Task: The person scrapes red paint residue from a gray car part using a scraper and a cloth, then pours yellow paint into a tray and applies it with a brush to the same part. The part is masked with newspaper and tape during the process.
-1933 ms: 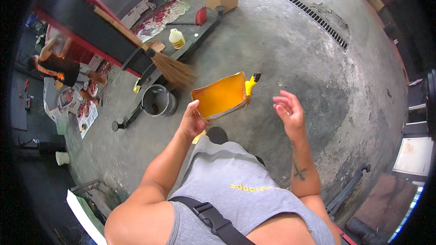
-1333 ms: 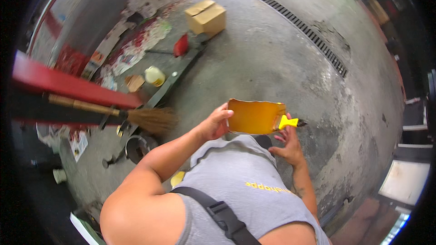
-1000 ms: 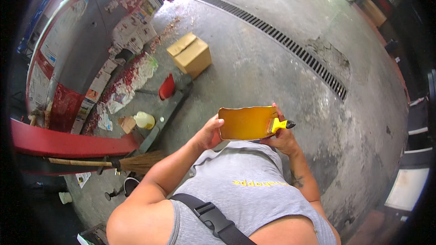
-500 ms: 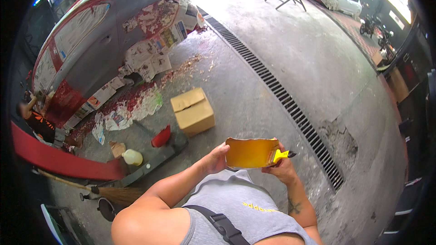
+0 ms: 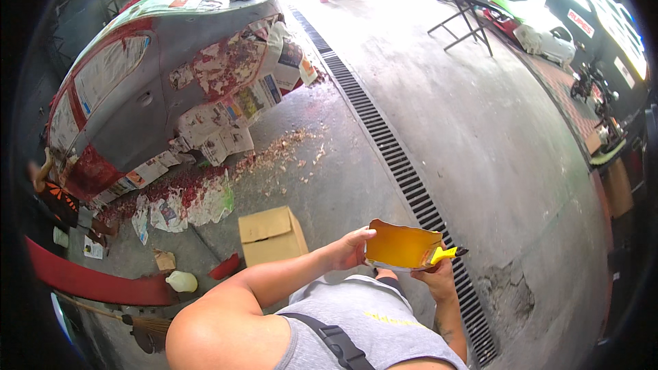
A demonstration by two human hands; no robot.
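Between my hands is a cut-open container (image 5: 399, 241) with a jagged rim and an amber-yellow inside. My left hand (image 5: 351, 249) grips its left side, thumb up by the rim. On the opposite side my right hand (image 5: 439, 281) holds the wall from below. A yellow-handled paintbrush (image 5: 444, 254) with a dark handle tip leans across the right rim beside that hand, its bristle end inside the container. Whether my right fingers also press on the brush is hidden.
A car (image 5: 137, 103) masked with newspaper stands at left, a person (image 5: 62, 195) crouching by it. Nearby are a cardboard box (image 5: 274, 236), a whitish jug (image 5: 181, 281), a red panel (image 5: 96, 277) and a broom (image 5: 147, 325). A drain grate (image 5: 384, 127) crosses the floor; a folding table (image 5: 466, 10) stands far right.
My view has shifted, and the container with both hands now appears farther right and slightly lower, over the drain grate. Both hands keep their hold. A distant person shows more fully.
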